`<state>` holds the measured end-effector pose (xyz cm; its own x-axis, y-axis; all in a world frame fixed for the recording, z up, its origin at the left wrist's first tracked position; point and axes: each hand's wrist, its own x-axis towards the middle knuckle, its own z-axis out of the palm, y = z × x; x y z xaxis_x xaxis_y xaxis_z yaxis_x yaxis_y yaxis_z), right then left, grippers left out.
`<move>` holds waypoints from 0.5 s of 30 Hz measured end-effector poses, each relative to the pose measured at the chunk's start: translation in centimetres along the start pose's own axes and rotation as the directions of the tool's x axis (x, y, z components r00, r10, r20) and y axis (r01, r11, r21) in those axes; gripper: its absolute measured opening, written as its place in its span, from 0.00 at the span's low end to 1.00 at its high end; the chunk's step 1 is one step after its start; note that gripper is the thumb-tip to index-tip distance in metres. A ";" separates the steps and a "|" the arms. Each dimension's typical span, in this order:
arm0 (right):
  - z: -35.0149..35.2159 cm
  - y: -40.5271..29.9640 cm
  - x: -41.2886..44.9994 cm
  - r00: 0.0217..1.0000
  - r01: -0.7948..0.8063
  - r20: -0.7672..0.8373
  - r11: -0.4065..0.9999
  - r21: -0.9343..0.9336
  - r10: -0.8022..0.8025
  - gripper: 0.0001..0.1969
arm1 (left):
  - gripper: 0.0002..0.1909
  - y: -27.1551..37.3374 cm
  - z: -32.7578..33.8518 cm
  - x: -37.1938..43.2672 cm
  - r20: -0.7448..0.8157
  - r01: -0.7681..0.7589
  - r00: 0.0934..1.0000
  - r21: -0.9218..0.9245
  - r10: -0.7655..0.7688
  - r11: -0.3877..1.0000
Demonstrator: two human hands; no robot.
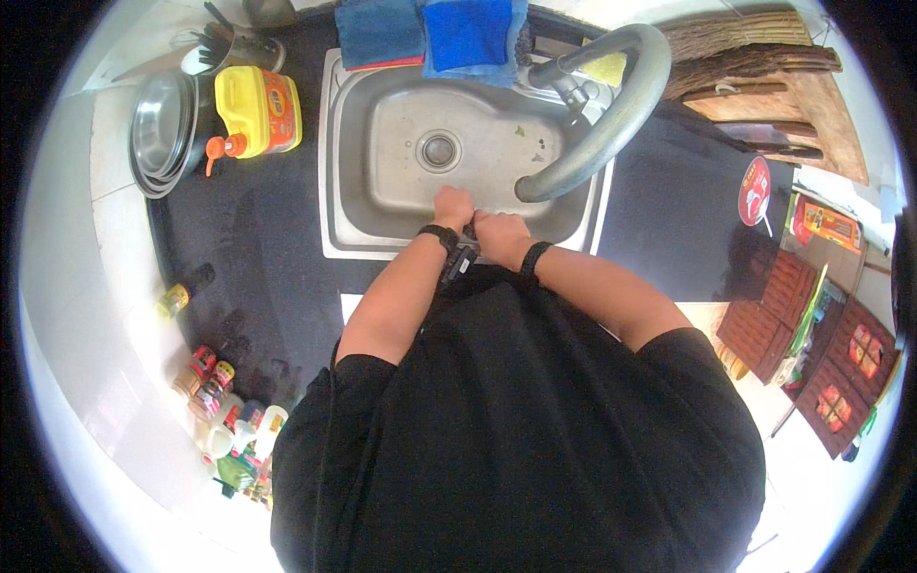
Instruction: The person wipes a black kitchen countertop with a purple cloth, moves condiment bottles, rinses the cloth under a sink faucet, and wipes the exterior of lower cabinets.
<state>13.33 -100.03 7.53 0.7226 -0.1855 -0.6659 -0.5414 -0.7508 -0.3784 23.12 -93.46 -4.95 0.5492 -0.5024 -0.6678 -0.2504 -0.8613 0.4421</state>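
My left hand (453,205) is over the near side of a stainless steel sink (326,165), its fingers curled. Close beside it on the right is my right hand (500,236), also curled, with its knuckles up. A small dark thing (470,231) shows in the narrow gap between them; what it is and whether either hand grips it cannot be made out. Each wrist wears a black band, and a small black device (458,265) sits by the left one. Ahead of the hands lies the sink drain (438,151), with a few green and dark scraps (520,131) right of it.
A thick curved faucet (616,129) arches over the sink's right side. Blue cloths (466,32) lie along the back rim. At left stand a yellow pump bottle (261,111) and nested metal bowls (163,129). Knives (770,136) and a wooden board (834,107) are at right.
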 end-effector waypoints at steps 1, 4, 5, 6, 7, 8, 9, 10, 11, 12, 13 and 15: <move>0.6 0.4 0.3 0.999 0.003 0.044 0.999 -0.040 -0.001 0.18 | 0.13 0.4 -0.4 -0.3 0.163 -0.224 0.971 0.378 0.174 0.898; 1.4 0.6 0.4 0.997 0.055 0.063 0.994 -0.089 -0.049 0.14 | 0.12 1.0 -1.1 -0.9 0.227 -0.289 0.950 0.380 0.215 0.879; 1.5 0.6 0.5 0.997 0.053 0.063 0.995 -0.089 -0.047 0.14 | 0.12 1.0 -1.1 -0.8 0.228 -0.291 0.949 0.379 0.216 0.878; 1.5 0.5 0.7 0.995 0.052 0.087 0.995 -0.080 -0.045 0.12 | 0.13 0.4 -0.7 -0.4 0.226 -0.309 0.946 0.398 0.235 0.863; 1.4 0.4 0.8 0.993 0.047 0.109 0.997 -0.068 -0.039 0.11 | 0.13 0.0 -0.2 0.1 0.226 -0.331 0.940 0.419 0.256 0.846; 1.4 0.3 0.8 0.993 0.048 0.109 0.996 -0.069 -0.040 0.11 | 0.13 -0.3 0.4 0.8 0.224 -0.330 0.940 0.419 0.255 0.846; 1.5 0.0 0.8 0.993 0.036 0.113 0.994 -0.101 -0.025 0.10 | 0.13 -1.2 1.2 1.4 0.235 -0.308 0.944 0.379 0.232 0.873; 1.6 -0.3 0.8 0.993 0.024 0.116 0.991 -0.132 -0.008 0.10 | 0.13 -2.0 1.9 2.0 0.247 -0.287 0.946 0.338 0.209 0.896; 1.6 -0.6 0.8 0.993 0.031 0.119 0.991 -0.133 -0.015 0.10 | 0.13 -2.9 2.8 2.4 0.243 -0.280 0.948 0.338 0.204 0.899; 1.7 -0.6 0.8 0.994 0.025 0.106 0.991 -0.131 -0.011 0.10 | 0.12 -3.1 3.2 2.6 0.196 -0.257 0.959 0.304 0.203 0.918; 1.8 -0.7 0.9 0.996 0.021 0.094 0.991 -0.129 -0.009 0.10 | 0.12 -3.5 3.6 2.7 0.171 -0.244 0.965 0.286 0.201 0.927; 2.1 -0.7 0.8 0.997 0.030 0.079 0.985 -0.169 -0.017 0.10 | 0.11 -3.6 3.7 2.6 0.156 -0.242 0.966 0.257 0.207 0.936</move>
<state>13.42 -98.35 5.89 0.6954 -0.1227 -0.7081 -0.4392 -0.8524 -0.2837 22.48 -91.94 -10.47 0.3546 -0.6754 -0.6466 -0.5722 -0.7037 0.4212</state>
